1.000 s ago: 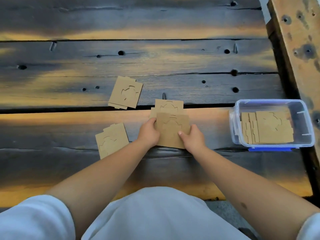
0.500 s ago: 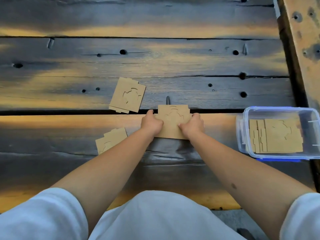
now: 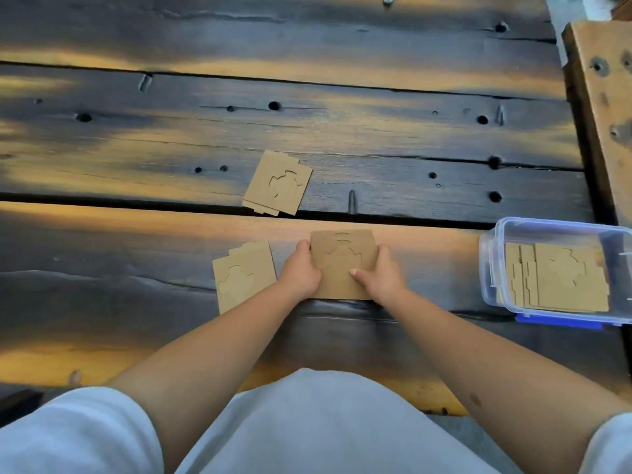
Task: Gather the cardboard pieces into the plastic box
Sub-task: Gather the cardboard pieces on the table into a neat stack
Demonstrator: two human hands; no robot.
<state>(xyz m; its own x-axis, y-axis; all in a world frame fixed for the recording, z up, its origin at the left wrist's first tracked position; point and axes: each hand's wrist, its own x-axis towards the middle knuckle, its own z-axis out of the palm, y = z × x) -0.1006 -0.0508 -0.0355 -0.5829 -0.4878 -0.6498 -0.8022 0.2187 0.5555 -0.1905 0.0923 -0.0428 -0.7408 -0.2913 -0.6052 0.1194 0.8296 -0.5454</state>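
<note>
A small stack of brown cardboard pieces (image 3: 342,261) lies flat on the wooden table in front of me. My left hand (image 3: 301,273) grips its left edge and my right hand (image 3: 379,278) grips its right edge, thumb on top. Just left of my left hand lies another cardboard stack (image 3: 244,277). A third cardboard stack (image 3: 277,183) rests farther back across the plank gap. The clear plastic box (image 3: 492,268) with a blue base sits at the right and holds several cardboard pieces (image 3: 561,282) lying flat.
The table (image 3: 307,114) is made of dark, worn planks with knot holes and a wide gap between boards. A lighter wooden beam (image 3: 605,107) runs along the right side behind the box. My white-clad lap fills the bottom.
The two offset cardboard pieces have been squared into one stack between my hands. The view shifted, so the box and the left stack sit differently in frame.
</note>
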